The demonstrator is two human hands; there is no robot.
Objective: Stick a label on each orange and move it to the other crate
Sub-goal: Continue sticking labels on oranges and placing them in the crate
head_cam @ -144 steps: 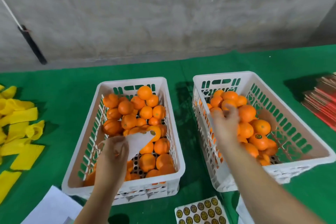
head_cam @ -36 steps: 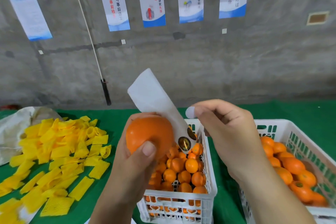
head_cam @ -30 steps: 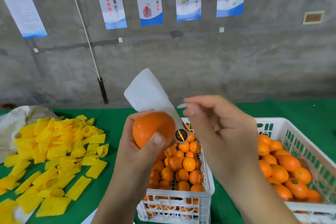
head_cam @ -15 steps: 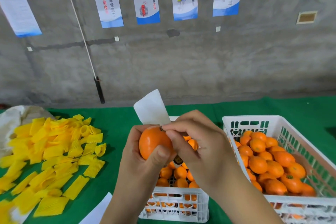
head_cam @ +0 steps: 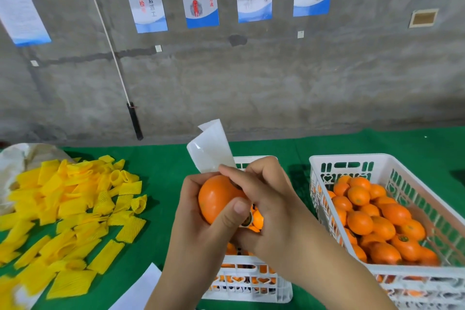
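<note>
The left hand wraps its grip round an orange, a white label sheet sticking up at 12 o'clock. The right hand, fingers curled, presses on the orange's 2 o'clock side. Both hover over the left crate; the right crate lies at 3 o'clock on the green counter, yellow foam sleeves at 9.

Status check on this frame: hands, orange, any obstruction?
Left hand grips orange plus backing sheet. Right hand fingertips on the orange's top. Held above left crate; nothing blocking.
</note>
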